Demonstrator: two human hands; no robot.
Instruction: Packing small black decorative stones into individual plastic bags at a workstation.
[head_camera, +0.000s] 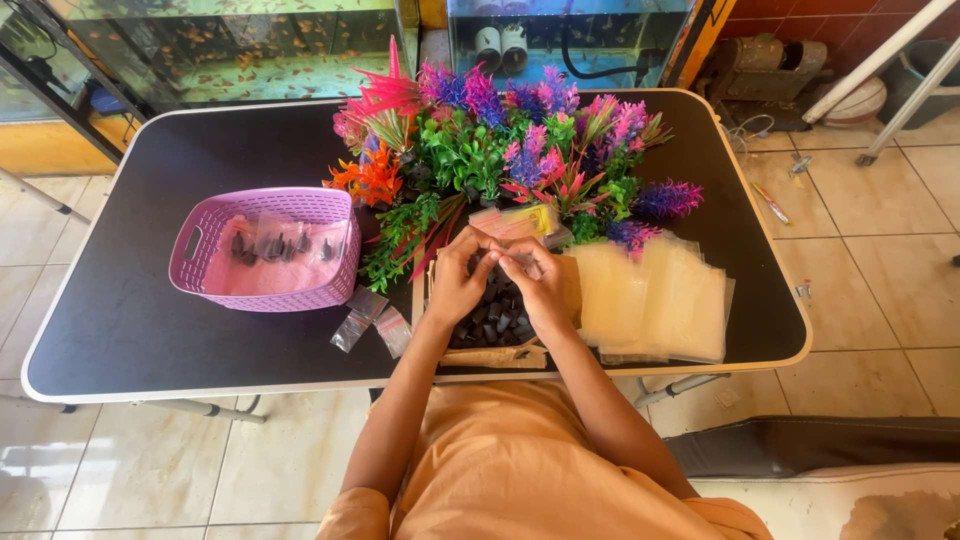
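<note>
My left hand and my right hand meet above a brown cardboard box full of small dark cylindrical pieces. Together the fingers of both hands pinch a small clear plastic bag between them. Just beyond my hands lies a heap of colourful artificial plants in pink, purple, green and orange. A stack of clear plastic bags lies right of the box.
A pink plastic basket with several filled little bags stands at the left of the black table. Two small clear bags lie beside the box. Fish tanks stand behind the table; tiled floor surrounds it.
</note>
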